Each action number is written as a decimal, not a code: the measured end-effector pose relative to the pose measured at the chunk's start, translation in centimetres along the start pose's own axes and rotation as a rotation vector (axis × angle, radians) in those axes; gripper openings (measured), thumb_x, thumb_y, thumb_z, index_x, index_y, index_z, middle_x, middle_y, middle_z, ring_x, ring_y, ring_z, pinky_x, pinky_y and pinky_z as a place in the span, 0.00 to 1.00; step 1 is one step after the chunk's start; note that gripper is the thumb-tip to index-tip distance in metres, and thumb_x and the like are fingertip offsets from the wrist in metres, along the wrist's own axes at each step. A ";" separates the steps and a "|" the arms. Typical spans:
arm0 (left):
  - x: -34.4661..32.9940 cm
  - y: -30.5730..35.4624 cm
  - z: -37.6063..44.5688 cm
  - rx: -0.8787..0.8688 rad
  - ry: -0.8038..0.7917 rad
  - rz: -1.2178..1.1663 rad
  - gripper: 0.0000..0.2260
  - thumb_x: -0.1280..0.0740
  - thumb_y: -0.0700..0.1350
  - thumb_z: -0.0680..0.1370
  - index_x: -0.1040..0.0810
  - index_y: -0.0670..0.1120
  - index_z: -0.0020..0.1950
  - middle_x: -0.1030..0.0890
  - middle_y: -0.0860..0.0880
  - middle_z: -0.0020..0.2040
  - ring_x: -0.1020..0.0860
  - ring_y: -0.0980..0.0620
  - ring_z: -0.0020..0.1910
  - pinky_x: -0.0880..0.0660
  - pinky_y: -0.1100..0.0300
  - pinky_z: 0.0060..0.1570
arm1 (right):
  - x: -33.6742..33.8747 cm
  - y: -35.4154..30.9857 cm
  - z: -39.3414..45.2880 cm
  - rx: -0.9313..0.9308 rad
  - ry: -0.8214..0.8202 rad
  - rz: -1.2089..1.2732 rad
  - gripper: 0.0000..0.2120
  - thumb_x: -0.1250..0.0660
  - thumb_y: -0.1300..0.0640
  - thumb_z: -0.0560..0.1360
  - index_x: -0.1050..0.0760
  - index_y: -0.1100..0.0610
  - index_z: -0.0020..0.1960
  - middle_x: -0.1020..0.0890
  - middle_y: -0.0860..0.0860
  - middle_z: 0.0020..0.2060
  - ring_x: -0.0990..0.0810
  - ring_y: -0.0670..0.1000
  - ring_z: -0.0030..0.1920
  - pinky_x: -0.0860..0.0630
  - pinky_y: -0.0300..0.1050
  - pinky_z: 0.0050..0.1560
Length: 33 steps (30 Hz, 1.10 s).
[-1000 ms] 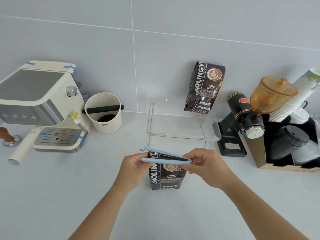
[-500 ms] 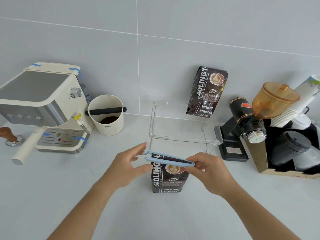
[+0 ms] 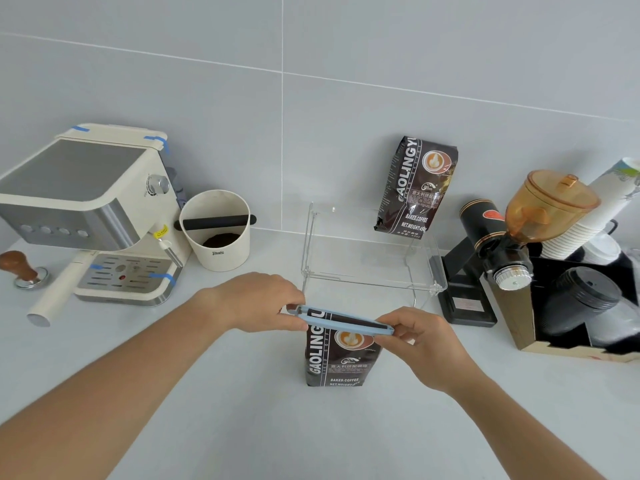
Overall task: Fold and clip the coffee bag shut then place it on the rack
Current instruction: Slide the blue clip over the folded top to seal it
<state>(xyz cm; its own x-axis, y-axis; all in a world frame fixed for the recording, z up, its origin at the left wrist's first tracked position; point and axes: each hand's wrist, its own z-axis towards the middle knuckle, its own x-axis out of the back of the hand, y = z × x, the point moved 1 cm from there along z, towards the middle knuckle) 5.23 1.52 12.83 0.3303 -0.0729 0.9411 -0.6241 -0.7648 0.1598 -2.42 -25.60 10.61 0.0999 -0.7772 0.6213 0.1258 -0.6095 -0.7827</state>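
A dark brown coffee bag [image 3: 337, 358] stands upright on the white counter, its top folded over. A long light-blue clip [image 3: 343, 321] lies across the fold, its two arms close together around the bag's top. My left hand [image 3: 258, 301] pinches the clip's left end from above. My right hand [image 3: 414, 336] grips its right end. Behind the bag stands a clear acrylic rack [image 3: 372, 254]. A second coffee bag [image 3: 417, 185] of the same kind stands on the rack's top right, leaning on the wall.
An espresso machine [image 3: 90, 209] and a wooden-handled tamper [image 3: 22, 268] are at the left. A white knock box [image 3: 216, 233] with grounds stands beside the machine. A grinder [image 3: 512, 237], stacked paper cups [image 3: 588, 216] and a box of black lids [image 3: 581, 299] crowd the right.
My left hand had let go with fingers spread, and has come back down onto the clip's left end. The clip's arms sit closer together over the fold. The view shifted slightly.
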 end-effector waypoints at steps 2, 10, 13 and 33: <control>-0.1 0.2 0.1 -0.007 -0.004 0.015 0.17 0.42 0.62 0.77 0.25 0.50 0.50 0.24 0.54 0.44 0.28 0.52 0.42 0.28 0.53 0.43 | 0.1 0.0 0.0 -0.002 -0.003 -0.002 0.07 0.25 0.63 0.71 0.15 0.52 0.45 0.17 0.44 0.42 0.20 0.51 0.39 0.22 0.40 0.42; -0.3 0.9 -0.2 -0.021 0.026 -0.026 0.14 0.42 0.55 0.80 0.26 0.46 0.47 0.23 0.48 0.45 0.31 0.51 0.40 0.37 0.58 0.39 | 0.1 -0.3 0.1 0.042 0.007 -0.080 0.06 0.25 0.62 0.71 0.15 0.53 0.46 0.18 0.37 0.43 0.21 0.46 0.40 0.26 0.29 0.40; -0.5 0.9 -0.4 -0.024 0.077 -0.055 0.14 0.42 0.54 0.80 0.25 0.45 0.46 0.24 0.48 0.43 0.32 0.50 0.39 0.36 0.58 0.39 | -0.2 -0.4 0.0 0.070 0.035 -0.123 0.05 0.25 0.61 0.71 0.15 0.53 0.46 0.18 0.35 0.41 0.21 0.44 0.39 0.29 0.25 0.37; -8.4 1.2 0.3 0.177 0.364 -1.078 0.11 0.27 0.43 0.73 0.18 0.54 0.53 0.14 0.52 0.48 0.17 0.56 0.49 0.24 0.67 0.48 | -1.9 2.7 -0.2 -0.200 0.046 0.182 0.17 0.27 0.63 0.72 0.19 0.41 0.51 0.13 0.45 0.45 0.16 0.39 0.43 0.22 0.31 0.41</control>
<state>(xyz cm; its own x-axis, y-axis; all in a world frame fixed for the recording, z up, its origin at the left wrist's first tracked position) 1.89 1.02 5.05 0.3902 0.8404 0.3761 -0.0237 -0.3992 0.9166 -2.45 -25.80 7.29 0.0574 -0.8804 0.4708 -0.0878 -0.4742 -0.8760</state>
